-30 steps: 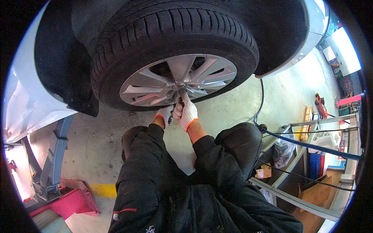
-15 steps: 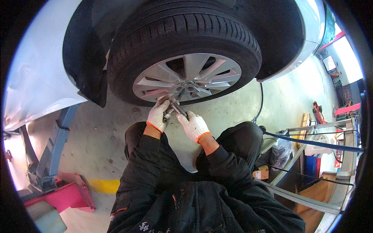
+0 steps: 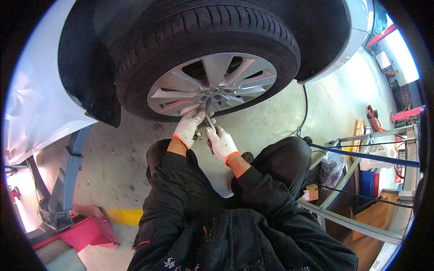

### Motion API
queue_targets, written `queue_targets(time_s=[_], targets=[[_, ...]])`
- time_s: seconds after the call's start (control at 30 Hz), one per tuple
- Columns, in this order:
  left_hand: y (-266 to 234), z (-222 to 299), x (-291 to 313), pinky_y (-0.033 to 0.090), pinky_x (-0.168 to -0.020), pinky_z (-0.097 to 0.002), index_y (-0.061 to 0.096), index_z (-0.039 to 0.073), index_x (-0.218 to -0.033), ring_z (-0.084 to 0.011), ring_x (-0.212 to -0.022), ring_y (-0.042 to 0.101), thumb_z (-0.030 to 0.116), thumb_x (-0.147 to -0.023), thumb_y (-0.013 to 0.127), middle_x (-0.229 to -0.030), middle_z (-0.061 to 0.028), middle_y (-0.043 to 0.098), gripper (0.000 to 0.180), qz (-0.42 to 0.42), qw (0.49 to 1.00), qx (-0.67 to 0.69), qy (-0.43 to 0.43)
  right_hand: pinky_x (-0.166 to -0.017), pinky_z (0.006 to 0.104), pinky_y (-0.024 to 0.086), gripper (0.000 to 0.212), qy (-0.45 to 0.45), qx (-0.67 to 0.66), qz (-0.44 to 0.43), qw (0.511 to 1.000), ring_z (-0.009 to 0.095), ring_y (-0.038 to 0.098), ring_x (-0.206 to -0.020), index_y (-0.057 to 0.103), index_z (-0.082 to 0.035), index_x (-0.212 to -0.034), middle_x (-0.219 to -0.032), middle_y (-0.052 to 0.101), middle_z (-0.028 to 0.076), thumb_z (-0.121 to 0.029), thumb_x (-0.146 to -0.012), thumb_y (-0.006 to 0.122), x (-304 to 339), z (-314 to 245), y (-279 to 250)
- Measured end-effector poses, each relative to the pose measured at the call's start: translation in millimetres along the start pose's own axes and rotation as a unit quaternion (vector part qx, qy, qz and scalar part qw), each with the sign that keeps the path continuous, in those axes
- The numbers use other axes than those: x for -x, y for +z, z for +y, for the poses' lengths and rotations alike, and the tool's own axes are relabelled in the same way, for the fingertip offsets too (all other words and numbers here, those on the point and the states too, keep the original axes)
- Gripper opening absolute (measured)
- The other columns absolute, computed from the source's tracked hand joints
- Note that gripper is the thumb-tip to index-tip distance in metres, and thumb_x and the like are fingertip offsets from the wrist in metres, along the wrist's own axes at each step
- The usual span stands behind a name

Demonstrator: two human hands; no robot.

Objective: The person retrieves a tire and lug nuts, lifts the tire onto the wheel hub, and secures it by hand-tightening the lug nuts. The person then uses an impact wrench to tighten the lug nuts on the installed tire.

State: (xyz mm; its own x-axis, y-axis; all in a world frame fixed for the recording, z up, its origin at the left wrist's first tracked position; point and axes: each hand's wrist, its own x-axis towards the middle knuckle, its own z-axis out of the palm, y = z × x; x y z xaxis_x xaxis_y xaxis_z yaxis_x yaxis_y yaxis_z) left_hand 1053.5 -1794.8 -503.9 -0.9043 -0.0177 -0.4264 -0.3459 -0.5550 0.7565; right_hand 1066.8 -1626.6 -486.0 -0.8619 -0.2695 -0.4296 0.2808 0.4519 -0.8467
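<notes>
A silver alloy wheel (image 3: 216,70) with a black tyre (image 3: 149,58) is mounted on a white car. My right hand (image 3: 223,142), in a white glove with an orange cuff, is wrapped around a short metal rod-shaped tool (image 3: 209,122). The tool's far end points at the lower hub of the wheel; whether it touches cannot be told. My left hand (image 3: 189,125), gloved alike, is closed beside the tool, its fingertips by the lower spokes. Small dark metal pieces show under its palm, too small to name.
A blue-grey lift arm (image 3: 68,169) and a pink-red base (image 3: 95,228) stand at left. To the right is a metal frame cart (image 3: 361,228) with a blue hose (image 3: 361,156) across it, a cardboard box (image 3: 311,192) and a plastic-wrapped bundle (image 3: 331,169). A black cable (image 3: 305,108) hangs to the floor.
The view has shifted slightly, with the wheel lower-left of before in part. Both hands and the tool have moved nearer the wheel hub, and the tool now stands steeper.
</notes>
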Motion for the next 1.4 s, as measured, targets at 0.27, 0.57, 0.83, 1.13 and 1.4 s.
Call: queue_targets(time_s=[0.27, 0.57, 0.83, 1.13, 1.4], targets=[[-6.0, -1.3, -20.9, 0.055, -0.075, -0.0284, 0.071, 0.012, -0.13, -0.0125, -0.095, 0.069, 0.043, -0.111, 0.057, -0.12, -0.0011, 0.077, 0.039, -0.007, 0.997, -0.054, -0.053, -0.057, 0.0392, 0.05, 0.054, -0.038, -0.07, 0.042, 0.996, 0.021, 0.062, -0.061, 0.062, 0.004, -0.119, -0.078, 0.068, 0.012, -0.048, -0.108, 0.056, -44.1, -0.6, 21.1], [12.4, 19.7, -41.6, 0.044, -0.049, -0.0272, 0.075, 0.01, -0.11, -0.0122, -0.069, 0.066, 0.033, -0.099, 0.078, -0.095, -0.0018, 0.073, 0.026, 0.118, 0.987, -0.094, 0.057, -0.066, 0.0349, 0.055, 0.041, -0.005, -0.29, 0.177, 0.94, 0.017, 0.065, -0.073, 0.063, 0.004, -0.12, -0.093, 0.072, 0.01, -0.032, -0.101, 0.072, -54.7, -12.4, 58.9], [-7.2, 42.3, -27.0, 0.038, -0.042, -0.028, 0.071, 0.013, -0.094, -0.0127, -0.048, 0.052, 0.042, -0.103, 0.07, -0.069, 0.0012, 0.063, 0.03, 0.077, 0.988, -0.08, -0.11, -0.055, 0.0282, 0.042, 0.04, 0.087, -0.561, 0.026, 0.823, 0.011, 0.053, -0.059, 0.064, -0.008, -0.098, -0.075, 0.061, -0.001, -0.046, -0.11, 0.061, -45.9, -38.4, 45.3], [9.7, 40.5, -30.7, 0.037, -0.04, -0.0278, 0.074, 0.01, -0.099, -0.0128, -0.051, 0.057, 0.024, -0.101, 0.074, -0.075, -0.0005, 0.068, 0.014, 0.136, 0.98, -0.135, -0.048, -0.049, 0.0266, 0.035, 0.051, 0.131, -0.55, 0.077, 0.821, 0.012, 0.052, -0.057, 0.061, -0.014, -0.091, -0.071, 0.057, -0.002, -0.058, -0.113, 0.046, -54.4, -44.6, 52.7], [9.6, 46.9, -18.6, 0.033, -0.04, -0.0259, 0.072, 0.013, -0.095, -0.0092, -0.047, 0.05, 0.029, -0.1, 0.074, -0.068, 0.0034, 0.061, 0.017, 0.099, 0.983, -0.128, -0.085, -0.047, 0.029, 0.03, 0.052, 0.176, -0.607, -0.014, 0.775, 0.013, 0.042, -0.049, 0.059, -0.013, -0.092, -0.067, 0.056, 0.0, -0.057, -0.113, 0.044, -51.2, -41.0, 41.9]])
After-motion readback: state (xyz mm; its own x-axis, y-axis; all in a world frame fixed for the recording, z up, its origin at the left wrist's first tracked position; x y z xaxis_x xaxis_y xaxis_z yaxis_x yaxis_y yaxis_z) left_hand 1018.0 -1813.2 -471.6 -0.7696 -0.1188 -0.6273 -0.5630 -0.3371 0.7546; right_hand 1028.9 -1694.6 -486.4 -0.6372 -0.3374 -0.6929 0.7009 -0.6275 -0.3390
